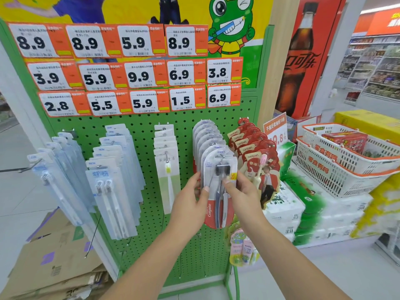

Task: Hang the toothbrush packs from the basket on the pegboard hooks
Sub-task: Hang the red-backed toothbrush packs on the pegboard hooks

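Note:
A Colgate toothbrush pack (218, 204) with a red base hangs at the front of a full row of like packs on a hook of the green pegboard (140, 230). My left hand (190, 198) grips its left edge. My right hand (242, 191) grips its right edge, thumb on the front. The pack's top hole sits at the hook tip. The white and orange basket (337, 167) stands to the right on stacked tissue packs.
Other rows of toothbrush packs hang left and right: blue ones (65, 180), white ones (166, 161), red ones (257, 156). Bare hooks (201, 254) stick out low on the board. Flattened cardboard (54, 256) lies on the floor at left. Price tags cover the top.

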